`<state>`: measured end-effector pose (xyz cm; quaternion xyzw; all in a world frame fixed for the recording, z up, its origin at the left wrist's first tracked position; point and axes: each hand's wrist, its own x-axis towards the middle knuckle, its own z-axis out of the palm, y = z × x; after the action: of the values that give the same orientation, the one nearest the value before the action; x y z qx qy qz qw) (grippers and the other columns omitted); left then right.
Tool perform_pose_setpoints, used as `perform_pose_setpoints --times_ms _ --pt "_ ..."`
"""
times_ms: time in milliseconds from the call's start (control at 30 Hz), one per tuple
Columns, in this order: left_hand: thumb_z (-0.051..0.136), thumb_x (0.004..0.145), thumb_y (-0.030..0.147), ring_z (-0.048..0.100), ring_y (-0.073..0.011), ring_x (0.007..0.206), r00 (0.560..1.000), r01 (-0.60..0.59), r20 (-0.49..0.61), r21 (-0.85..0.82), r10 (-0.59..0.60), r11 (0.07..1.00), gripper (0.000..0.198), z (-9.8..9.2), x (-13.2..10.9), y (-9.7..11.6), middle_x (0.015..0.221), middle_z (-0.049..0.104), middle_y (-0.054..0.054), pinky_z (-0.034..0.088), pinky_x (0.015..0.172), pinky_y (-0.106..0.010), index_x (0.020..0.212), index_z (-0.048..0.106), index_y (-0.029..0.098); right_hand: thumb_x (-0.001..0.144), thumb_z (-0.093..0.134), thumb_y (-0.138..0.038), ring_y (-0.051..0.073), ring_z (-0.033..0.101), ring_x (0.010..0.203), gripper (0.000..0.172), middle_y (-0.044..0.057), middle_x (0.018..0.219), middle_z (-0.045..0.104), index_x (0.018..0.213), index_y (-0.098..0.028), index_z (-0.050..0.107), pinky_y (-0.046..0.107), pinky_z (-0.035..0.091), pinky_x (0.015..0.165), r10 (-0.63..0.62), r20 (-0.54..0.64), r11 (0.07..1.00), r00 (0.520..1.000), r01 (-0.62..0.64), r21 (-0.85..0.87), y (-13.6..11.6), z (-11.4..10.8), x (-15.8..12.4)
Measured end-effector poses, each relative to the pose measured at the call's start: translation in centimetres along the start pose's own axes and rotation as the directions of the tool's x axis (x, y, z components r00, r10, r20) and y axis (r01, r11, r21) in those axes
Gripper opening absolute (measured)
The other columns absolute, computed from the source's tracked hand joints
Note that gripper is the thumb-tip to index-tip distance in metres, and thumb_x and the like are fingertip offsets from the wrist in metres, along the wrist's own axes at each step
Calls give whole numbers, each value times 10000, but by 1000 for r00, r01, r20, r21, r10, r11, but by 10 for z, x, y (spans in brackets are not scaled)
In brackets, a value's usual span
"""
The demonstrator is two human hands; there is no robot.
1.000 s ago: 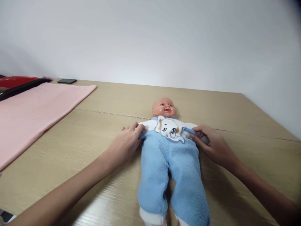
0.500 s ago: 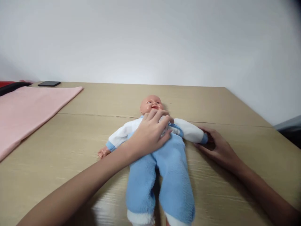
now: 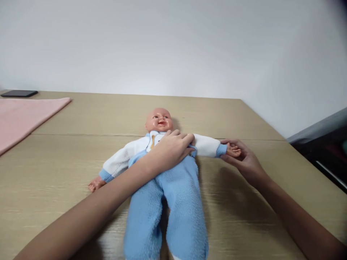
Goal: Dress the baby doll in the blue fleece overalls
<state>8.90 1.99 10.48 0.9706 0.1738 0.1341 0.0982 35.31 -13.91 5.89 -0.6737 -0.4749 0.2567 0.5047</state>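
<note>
A baby doll (image 3: pixel 180 195) in a white top and blue fleece trousers lies face up, its head away from me. My left hand (image 3: pixel 170 150) lies across its chest, with the fingers curled round the edge of the top near the doll's right-side shoulder. At the cuff of the doll's arm on the right, my right hand (image 3: pixel 244 159) has thumb and fingers round the blue cuff (image 3: pixel 221 150). That arm is stretched out sideways, and the doll's small hand (image 3: pixel 233 150) shows in front of my palm. The other doll arm (image 3: pixel 116 160) rests on the table.
A pink cloth (image 3: pixel 29 115) lies on the wooden table (image 3: pixel 67 159) at the left, and a dark flat phone-like object (image 3: pixel 19 93) is behind it. Beyond the table's right edge stands something dark (image 3: pixel 325 151). A pale wall (image 3: pixel 173 47) rises behind.
My right hand has raised the doll's arm off the table, and the doll's hand now shows. My left hand has slid slightly down from the chin. The whole view has shifted to the right.
</note>
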Motion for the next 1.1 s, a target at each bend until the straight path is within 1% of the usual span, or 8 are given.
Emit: perform_pose_setpoints --times_ms 200,367,533,633,733,833,933,1100 --pt "377 1243 425 693 -253 1012 948 -299 -89 75 305 951 368 0 -5 -4 1182 775 -70 451 892 -418 1350 678 243 755 1040 -527 188 698 776 476 5 900 762 1072 -296 770 278 607 678 -120 26 988 992 117 102 -32 12 20" --pt "418 1240 330 675 -210 876 823 -450 -288 192 489 872 347 1 -11 -10 1007 766 -53 445 803 -377 1234 739 200 697 1086 -418 188 748 749 525 -14 824 771 1030 -270 707 291 624 699 -200 96 973 975 186 139 -53 43 31" --pt "481 1216 305 662 -170 743 719 -523 -463 130 519 842 276 3 -16 -15 899 786 -14 414 744 -380 1173 742 223 780 1003 -252 185 760 798 404 0 927 752 1000 -272 665 304 637 723 -471 185 882 863 460 101 -57 67 32" --pt "592 1157 327 678 -157 728 760 -505 -501 -55 414 861 201 1 -16 -10 834 768 -1 398 745 -386 1099 752 221 850 919 -169 173 703 828 311 5 971 697 940 -273 641 294 602 719 -588 250 802 769 595 54 -56 73 29" --pt "707 1061 321 666 -141 737 896 -353 -402 -383 190 854 122 -6 -14 -1 840 764 21 425 753 -347 995 743 224 907 858 -159 210 686 975 242 30 1073 691 994 -280 668 334 588 825 -592 319 782 741 623 3 -52 69 23" --pt "748 1002 335 576 -128 675 971 -98 -226 -668 -76 737 131 -13 -9 3 798 709 44 429 669 -297 959 721 214 1019 757 -227 285 666 1283 177 65 1296 690 1174 -311 746 466 536 1133 -488 409 863 771 497 93 -42 60 13" --pt "784 998 448 600 -158 740 983 48 -88 -732 -164 679 246 -12 -4 0 821 697 35 438 684 -304 972 711 214 1048 749 -350 310 635 1384 188 56 1385 681 1231 -342 787 511 474 1242 -323 429 918 844 169 359 -28 62 -3" --pt "689 1057 487 627 -267 1009 987 -31 -155 -459 -45 888 300 -1 0 -5 1022 714 -66 469 924 -420 960 685 203 926 848 -443 248 671 1083 171 37 1120 732 1000 -300 789 403 563 1036 42 319 652 947 -268 709 -15 89 -23"
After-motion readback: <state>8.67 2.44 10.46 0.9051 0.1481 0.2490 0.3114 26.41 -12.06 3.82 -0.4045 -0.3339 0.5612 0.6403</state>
